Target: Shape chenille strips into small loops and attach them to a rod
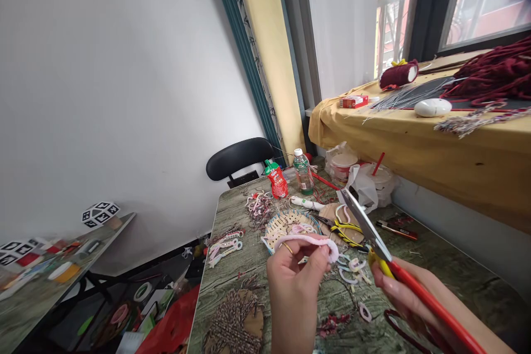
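My left hand (295,282), a ring on one finger, pinches a pale pink fuzzy cord (309,239) that curls over the fingers. To its right, my right hand (409,293) grips scissors (367,227) with metal blades and red and yellow handles. The blades point up and away, apart from the cord. Behind my left hand lies a round wooden board (286,222) edged with blue, with pink cord on it. Yellow-and-black pliers (348,232) lie beside it. Short pastel cord pieces (352,270) are scattered between my hands.
Brown mottled yarn wound on cardboard (238,321) lies at the table's near left. A red pouch (277,180), a bottle (303,171) and bagged cups (373,180) stand at the back. On the right, a yellow-covered ledge (365,133) bears dark red yarn (493,74).
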Demonstrator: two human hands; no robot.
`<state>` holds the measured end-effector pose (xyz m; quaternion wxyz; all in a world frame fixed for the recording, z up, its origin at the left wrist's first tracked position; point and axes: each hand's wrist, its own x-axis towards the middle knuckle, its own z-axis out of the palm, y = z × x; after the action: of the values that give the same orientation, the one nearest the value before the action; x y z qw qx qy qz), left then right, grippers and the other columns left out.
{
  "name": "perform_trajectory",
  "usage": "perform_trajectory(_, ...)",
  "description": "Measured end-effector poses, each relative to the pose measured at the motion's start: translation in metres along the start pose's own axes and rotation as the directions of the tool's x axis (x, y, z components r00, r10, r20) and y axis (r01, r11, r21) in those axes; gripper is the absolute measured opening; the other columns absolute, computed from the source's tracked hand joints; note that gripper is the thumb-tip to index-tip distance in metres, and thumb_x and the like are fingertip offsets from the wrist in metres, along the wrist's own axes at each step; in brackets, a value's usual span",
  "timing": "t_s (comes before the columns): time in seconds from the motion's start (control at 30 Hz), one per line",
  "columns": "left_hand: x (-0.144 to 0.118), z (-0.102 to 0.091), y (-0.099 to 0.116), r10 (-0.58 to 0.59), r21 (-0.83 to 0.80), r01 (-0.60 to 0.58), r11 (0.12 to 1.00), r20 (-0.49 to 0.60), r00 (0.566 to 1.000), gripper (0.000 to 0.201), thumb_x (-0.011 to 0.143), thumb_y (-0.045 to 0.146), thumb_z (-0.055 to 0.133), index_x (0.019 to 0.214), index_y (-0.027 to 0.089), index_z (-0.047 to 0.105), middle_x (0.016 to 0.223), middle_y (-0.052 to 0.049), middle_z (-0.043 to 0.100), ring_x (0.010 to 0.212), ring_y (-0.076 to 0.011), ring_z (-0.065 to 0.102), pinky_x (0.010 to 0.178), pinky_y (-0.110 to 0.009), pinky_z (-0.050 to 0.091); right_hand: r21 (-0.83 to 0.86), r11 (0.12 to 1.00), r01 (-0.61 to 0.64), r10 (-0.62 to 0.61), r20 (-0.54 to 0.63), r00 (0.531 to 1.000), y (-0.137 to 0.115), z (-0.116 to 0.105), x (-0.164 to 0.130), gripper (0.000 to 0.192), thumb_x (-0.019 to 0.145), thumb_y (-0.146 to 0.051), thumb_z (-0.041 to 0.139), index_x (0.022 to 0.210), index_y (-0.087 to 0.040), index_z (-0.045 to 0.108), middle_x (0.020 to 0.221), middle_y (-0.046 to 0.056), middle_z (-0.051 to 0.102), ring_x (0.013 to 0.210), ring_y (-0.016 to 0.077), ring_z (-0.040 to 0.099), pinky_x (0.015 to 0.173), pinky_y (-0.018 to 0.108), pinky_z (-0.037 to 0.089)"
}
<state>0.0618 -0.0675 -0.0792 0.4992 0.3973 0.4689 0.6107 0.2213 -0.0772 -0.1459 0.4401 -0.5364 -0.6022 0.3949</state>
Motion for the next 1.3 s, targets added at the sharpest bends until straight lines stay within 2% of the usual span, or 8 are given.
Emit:
perform_trajectory(0.13, 0.004, -0.003, -0.001, -0.108, -0.139, 0.129, 0.982, 0.147, 0.983, 0.013, 0.065, 0.019, 0.072, 0.071, 0.012, 0.063, 0.065, -0.003, 0.066, 0.054, -0.0085, 0.055, 0.052, -0.018, 0.044, 0.402, 0.895, -0.194, 0.107, 0.23, 0.967, -0.004, 0.005, 0.007, 0.03, 0.072, -0.049, 0.06, 0.071, -0.019, 0.053, 0.049, -0.005, 0.049, 0.041, 0.0097, 0.041, 0.039, 0.021, 0.034)
perform_trajectory(0.3, 0.008, -0.01, -0.013, -0.323, -0.199, 0.44, 0.876, 0.437, 0.84, 0.023, 0.068, 0.017, 0.071, 0.072, 0.016, 0.048, 0.057, 0.0, 0.061, 0.044, -0.0053, 0.05, 0.044, -0.014, 0.04, 0.502, 0.865, 0.021, -0.036, 0.02, 0.999, -0.017, 0.007, 0.018, 0.015, 0.069, -0.023, 0.065, 0.08, -0.024, 0.055, 0.097, 0.001, 0.065, 0.056, 0.0115, 0.053, 0.053, 0.026, 0.046)
perform_trajectory(0.4, 0.008, -0.009, -0.022, -0.381, -0.188, 0.522, 0.832, 0.489, 0.784, 0.028, 0.066, 0.014, 0.072, 0.07, 0.016, 0.044, 0.054, 0.001, 0.06, 0.04, -0.0043, 0.049, 0.039, -0.013, 0.038, 0.45, 0.892, 0.046, -0.089, 0.074, 0.993, -0.027, 0.008, 0.02, 0.015, 0.07, -0.026, 0.066, 0.079, -0.025, 0.054, 0.08, -0.001, 0.066, 0.055, 0.0145, 0.057, 0.056, 0.029, 0.05)
perform_trajectory(0.57, 0.003, -0.003, -0.025, -0.348, -0.122, 0.431, 0.894, 0.418, 0.839, 0.017, 0.072, 0.018, 0.065, 0.075, 0.017, 0.049, 0.054, 0.0, 0.062, 0.04, -0.0057, 0.049, 0.042, -0.015, 0.039, 0.418, 0.907, -0.05, 0.012, 0.092, 0.996, -0.04, 0.01, 0.015, 0.022, 0.068, -0.03, 0.07, 0.074, -0.022, 0.05, 0.062, -0.004, 0.058, 0.057, 0.0153, 0.058, 0.056, 0.028, 0.049)
perform_trajectory(0.67, -0.001, -0.002, -0.02, -0.151, 0.108, 0.126, 0.986, 0.274, 0.95, 0.012, 0.078, 0.024, 0.058, 0.084, 0.015, 0.064, 0.055, -0.002, 0.062, 0.048, -0.0098, 0.053, 0.049, -0.02, 0.043, 0.318, 0.948, -0.019, 0.013, 0.023, 1.0, -0.042, 0.009, 0.014, 0.023, 0.069, -0.031, 0.069, 0.072, -0.021, 0.049, 0.064, -0.003, 0.056, 0.058, 0.0149, 0.054, 0.055, 0.027, 0.047)
perform_trajectory(0.77, -0.002, -0.005, -0.014, 0.017, 0.295, -0.103, 0.95, 0.28, 0.96, 0.018, 0.077, 0.026, 0.059, 0.083, 0.017, 0.074, 0.071, -0.007, 0.067, 0.062, -0.0141, 0.056, 0.057, -0.024, 0.045, 0.201, 0.979, 0.03, -0.027, -0.015, 1.0, -0.04, 0.006, 0.014, 0.022, 0.068, -0.03, 0.07, 0.071, -0.02, 0.05, 0.066, -0.003, 0.054, 0.06, 0.0141, 0.051, 0.054, 0.024, 0.044)
perform_trajectory(1.07, 0.005, -0.012, -0.016, -0.211, 0.196, 0.16, 0.968, 0.28, 0.936, 0.005, 0.064, 0.017, 0.07, 0.067, 0.014, 0.072, 0.063, -0.004, 0.068, 0.057, -0.0115, 0.056, 0.056, -0.022, 0.045, 0.244, 0.97, -0.016, 0.005, 0.047, 0.999, -0.048, 0.0, 0.02, 0.022, 0.066, -0.035, 0.067, 0.068, -0.021, 0.05, 0.06, -0.004, 0.05, 0.055, 0.0134, 0.048, 0.05, 0.026, 0.043)
perform_trajectory(1.3, 0.009, -0.01, -0.016, -0.11, 0.063, 0.103, 0.993, 0.128, 0.986, 0.007, 0.064, 0.019, 0.071, 0.066, 0.013, 0.068, 0.061, -0.002, 0.064, 0.053, -0.0077, 0.053, 0.05, -0.017, 0.044, 0.292, 0.954, -0.07, 0.081, -0.026, 0.996, -0.031, 0.001, 0.015, 0.029, 0.061, -0.044, 0.068, 0.07, -0.021, 0.054, 0.063, -0.002, 0.05, 0.054, 0.0136, 0.046, 0.049, 0.025, 0.042)
